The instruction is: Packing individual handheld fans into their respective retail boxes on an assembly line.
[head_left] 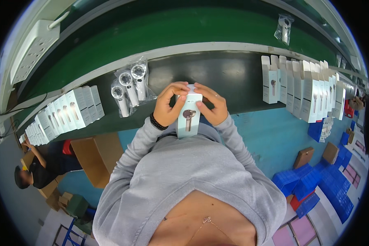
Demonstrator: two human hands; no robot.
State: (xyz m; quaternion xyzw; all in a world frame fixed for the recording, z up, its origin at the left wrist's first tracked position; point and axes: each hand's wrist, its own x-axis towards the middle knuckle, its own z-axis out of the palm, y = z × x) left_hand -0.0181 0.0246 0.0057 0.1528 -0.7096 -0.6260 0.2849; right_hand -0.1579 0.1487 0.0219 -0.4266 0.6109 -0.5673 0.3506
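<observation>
A pale mint carton [187,123] with a picture of a handheld fan on its front stands close against my body at the table's near edge. My left hand [169,105] is closed on its upper left side, with the fingers curled over the top. My right hand [213,105] grips the upper right side, its thumb on the front face and its fingertips at the top flap. Both sets of fingers partly hide the carton's top end. Left of my hands, several white handheld fans [129,84] in clear plastic bags lie on the dark tabletop [180,65].
Cartons with raised flaps [295,86] stand in a row at right. Another row of cartons [65,112] runs along the left. Beyond the table is a green belt [184,24] carrying a bagged fan [283,30]. An open cardboard box [96,160] and another person [45,168] are at lower left.
</observation>
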